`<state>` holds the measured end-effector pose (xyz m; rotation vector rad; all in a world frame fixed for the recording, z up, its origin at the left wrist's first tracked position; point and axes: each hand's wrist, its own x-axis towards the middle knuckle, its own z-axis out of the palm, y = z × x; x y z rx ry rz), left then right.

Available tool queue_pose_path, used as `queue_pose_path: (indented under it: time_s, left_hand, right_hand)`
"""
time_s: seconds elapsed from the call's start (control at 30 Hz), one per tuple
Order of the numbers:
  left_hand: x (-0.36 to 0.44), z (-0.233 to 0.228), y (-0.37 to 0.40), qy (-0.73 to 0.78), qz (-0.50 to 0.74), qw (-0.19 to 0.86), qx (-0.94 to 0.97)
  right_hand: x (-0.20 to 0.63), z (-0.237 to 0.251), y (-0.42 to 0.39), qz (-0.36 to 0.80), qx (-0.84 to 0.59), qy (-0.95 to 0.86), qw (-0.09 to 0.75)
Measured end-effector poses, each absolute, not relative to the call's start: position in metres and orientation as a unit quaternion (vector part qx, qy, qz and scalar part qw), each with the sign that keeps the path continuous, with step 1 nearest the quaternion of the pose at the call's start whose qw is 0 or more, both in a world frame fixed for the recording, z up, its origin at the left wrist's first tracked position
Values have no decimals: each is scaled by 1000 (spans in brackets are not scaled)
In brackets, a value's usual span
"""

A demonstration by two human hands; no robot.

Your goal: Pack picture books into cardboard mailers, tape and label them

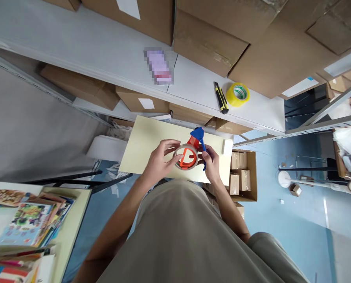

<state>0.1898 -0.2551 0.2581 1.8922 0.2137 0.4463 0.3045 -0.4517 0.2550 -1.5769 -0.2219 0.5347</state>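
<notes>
Above a pale yellow tabletop (142, 143), both hands hold a tape dispenser (197, 134) with blue and red parts. A tape roll (177, 162) sits around the dispenser's red hub, its rim brownish-grey. My left hand (160, 160) grips the left side of the roll, with the thumb at its inner edge and the fingers curled over the far side. On the other side, my right hand (211, 163) is closed around the blue handle and touches the roll's right edge. Part of the right fingers is hidden behind the dispenser.
A grey shelf (193, 84) beyond the table carries a box cutter (221, 98), a yellow tape roll (237, 94), a blurred-out phone-like object (159, 66) and large cartons (210, 35). An open carton (253, 177) of small boxes stands right. Books (30, 220) lie at left.
</notes>
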Motion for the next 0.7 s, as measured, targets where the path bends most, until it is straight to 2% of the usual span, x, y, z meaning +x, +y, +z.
queue_pose_path:
  time_s: [0.23, 0.4, 0.53, 0.6, 0.7]
  left_hand:
    - [195, 267, -293, 181, 269, 413, 851]
    - [195, 265, -277, 66, 259, 373, 889]
    - [195, 267, -266, -32, 217, 379, 899]
    - [196, 267, -269, -8, 216, 394, 893]
    - [198, 266, -280, 123, 254, 407, 869]
  right_hand:
    - [296, 274, -444, 165, -739, -102, 645]
    - [305, 282, -442, 188, -722, -93, 659]
    - [318, 286, -438, 228, -707, -103, 661]
    - [319, 287, -436, 241, -705, -105, 659]
    - [312, 286, -433, 234, -706, -100, 661]
